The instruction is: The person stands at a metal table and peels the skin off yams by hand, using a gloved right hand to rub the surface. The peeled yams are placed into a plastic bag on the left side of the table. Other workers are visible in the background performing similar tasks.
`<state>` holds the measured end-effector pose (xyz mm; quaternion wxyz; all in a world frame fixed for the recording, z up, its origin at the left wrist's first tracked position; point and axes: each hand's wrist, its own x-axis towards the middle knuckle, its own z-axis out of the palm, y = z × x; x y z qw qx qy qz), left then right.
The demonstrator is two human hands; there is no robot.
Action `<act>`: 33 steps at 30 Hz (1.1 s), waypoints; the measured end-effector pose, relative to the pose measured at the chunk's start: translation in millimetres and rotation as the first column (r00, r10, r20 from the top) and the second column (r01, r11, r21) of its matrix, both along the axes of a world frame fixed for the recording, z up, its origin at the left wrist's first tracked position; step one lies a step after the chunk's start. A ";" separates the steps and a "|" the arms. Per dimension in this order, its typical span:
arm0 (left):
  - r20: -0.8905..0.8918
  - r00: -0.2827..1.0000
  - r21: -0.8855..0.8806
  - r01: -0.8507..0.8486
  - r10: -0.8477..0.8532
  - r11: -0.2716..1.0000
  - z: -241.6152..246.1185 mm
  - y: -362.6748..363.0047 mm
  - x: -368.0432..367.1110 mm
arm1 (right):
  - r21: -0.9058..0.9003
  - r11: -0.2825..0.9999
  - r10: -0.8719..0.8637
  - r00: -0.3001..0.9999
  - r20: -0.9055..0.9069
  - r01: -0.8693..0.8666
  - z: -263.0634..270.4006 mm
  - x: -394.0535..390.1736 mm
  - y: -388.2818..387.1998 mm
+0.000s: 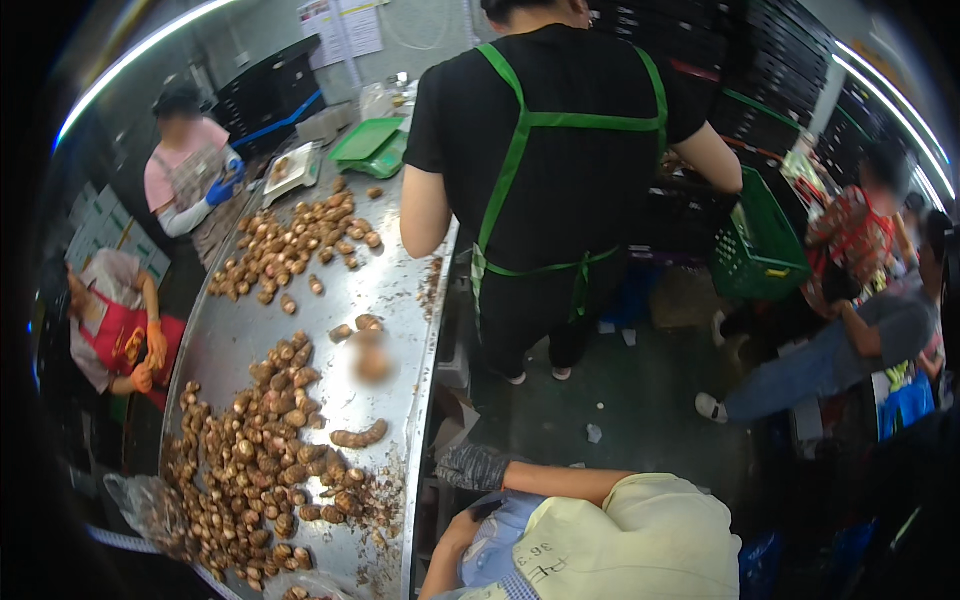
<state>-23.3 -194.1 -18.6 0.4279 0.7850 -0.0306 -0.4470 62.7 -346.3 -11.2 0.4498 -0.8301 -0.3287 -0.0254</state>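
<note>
In a dark grey knitted glove, my right hand point(474, 467) is held in front of my body beside the metal table's edge, its fingers pointing left. Its underside is hidden, so I cannot tell whether it holds anything. My left hand point(460, 531) is close below, by the blue cloth at my front, next to a small dark thing point(484, 510) that I cannot identify; its fingers are mostly hidden. On the metal table point(352, 300) lies a large heap of brown taro-like corms point(259, 442), with a long curved one point(359, 434) apart from it.
A second corm heap point(300, 244), a white scale point(292, 174) and green trays point(367, 146) are farther up the table. A person in a green-strapped apron point(555, 165) stands beside it, near a green basket point(761, 236). Two gloved co-workers stand across; more people are at right.
</note>
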 end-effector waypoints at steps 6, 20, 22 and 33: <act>0.413 0.848 0.489 0.101 -0.331 0.866 81.4 13.5 -1.8 | -0.091 0.995 -0.064 0.942 -0.330 0.036 30.8 -21.2 -25.1; 0.683 0.664 -0.048 -0.373 0.303 0.927 146.3 33.0 -21.2 | 0.468 0.856 0.496 0.604 -0.625 -0.219 75.0 -40.2 -1.7; 0.590 0.696 -0.124 -0.421 0.408 0.898 146.9 34.9 -25.2 | 0.477 0.851 0.513 0.546 -0.662 -0.220 80.0 -43.8 -2.6; 0.139 0.718 -0.337 -0.613 0.682 0.715 149.2 59.5 -51.0 | 0.345 0.860 0.508 0.572 -0.643 -0.376 66.5 -42.8 8.1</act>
